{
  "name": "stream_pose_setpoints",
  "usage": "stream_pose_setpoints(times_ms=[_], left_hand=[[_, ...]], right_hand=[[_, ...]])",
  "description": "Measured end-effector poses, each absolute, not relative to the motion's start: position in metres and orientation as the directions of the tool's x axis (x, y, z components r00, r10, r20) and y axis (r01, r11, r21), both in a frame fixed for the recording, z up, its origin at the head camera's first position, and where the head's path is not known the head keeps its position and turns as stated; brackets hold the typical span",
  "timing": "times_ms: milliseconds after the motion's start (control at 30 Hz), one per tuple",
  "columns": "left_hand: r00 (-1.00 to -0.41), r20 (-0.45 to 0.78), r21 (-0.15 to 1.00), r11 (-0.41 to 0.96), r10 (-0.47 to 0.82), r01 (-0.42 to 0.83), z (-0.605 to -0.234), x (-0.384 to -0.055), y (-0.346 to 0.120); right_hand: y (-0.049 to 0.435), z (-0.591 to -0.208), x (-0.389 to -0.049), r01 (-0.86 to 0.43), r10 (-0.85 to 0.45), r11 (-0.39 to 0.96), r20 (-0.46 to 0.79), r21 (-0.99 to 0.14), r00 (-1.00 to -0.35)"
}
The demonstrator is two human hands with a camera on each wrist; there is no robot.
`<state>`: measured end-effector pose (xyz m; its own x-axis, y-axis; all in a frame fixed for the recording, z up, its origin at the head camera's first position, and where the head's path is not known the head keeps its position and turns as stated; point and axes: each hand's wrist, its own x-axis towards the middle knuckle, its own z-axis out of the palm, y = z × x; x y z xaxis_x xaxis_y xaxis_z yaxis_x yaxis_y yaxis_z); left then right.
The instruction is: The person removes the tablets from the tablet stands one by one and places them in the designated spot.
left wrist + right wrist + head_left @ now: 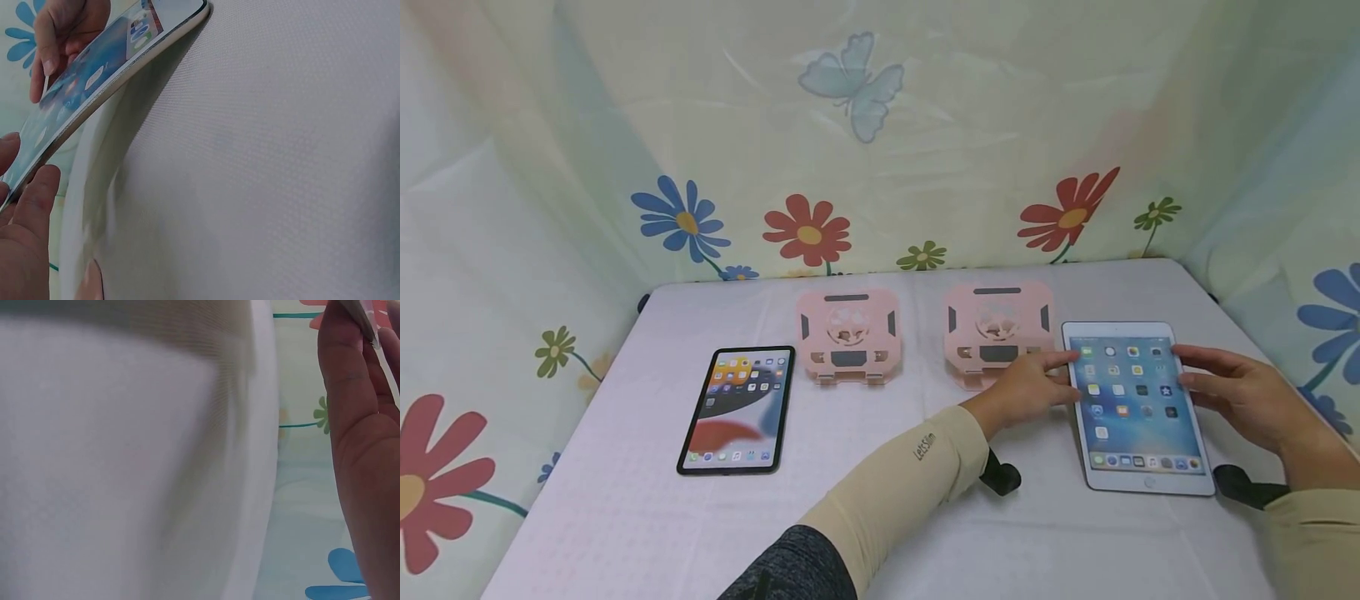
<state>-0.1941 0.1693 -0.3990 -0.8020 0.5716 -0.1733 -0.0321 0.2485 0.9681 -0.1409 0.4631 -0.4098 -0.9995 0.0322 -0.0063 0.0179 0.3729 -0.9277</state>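
Note:
A white tablet (1138, 408) with its screen lit is between my two hands at the right of the table. My left hand (1026, 392) grips its left long edge, thumb and fingers on either side in the left wrist view. On the opposite edge, my right hand (1247, 396) holds the tablet with its fingertips. The left wrist view shows the tablet (94, 81) tilted, its near edge off the cloth. Only a thin corner of the tablet (369, 322) appears in the right wrist view, between the fingers of the right hand (359, 444).
A black-rimmed tablet (741, 408), also lit, lies at the left. Two pink tablet cases (850, 358) stand or lie towards the back; my left hand partly covers the right pink case (998, 353). White cloth (647, 517) covers the table, with flowered curtains (955, 192) around it.

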Motion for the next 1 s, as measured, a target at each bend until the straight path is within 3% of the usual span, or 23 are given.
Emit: stream_pose_setpoints(times_ms=[433,1000], left_hand=[[-0.795,-0.175,0.976,0.208,0.580,-0.063,-0.402,-0.194,0.174],[-0.779,-0.162,0.975,0.218,0.605,-0.033,-0.403,-0.186,0.169]], right_hand=[[0.464,-0.411,-0.140,0.071,0.034,0.443,-0.063,-0.894,-0.997],[0.473,-0.421,-0.138,0.047,-0.006,0.381,-0.054,-0.923,-0.999]])
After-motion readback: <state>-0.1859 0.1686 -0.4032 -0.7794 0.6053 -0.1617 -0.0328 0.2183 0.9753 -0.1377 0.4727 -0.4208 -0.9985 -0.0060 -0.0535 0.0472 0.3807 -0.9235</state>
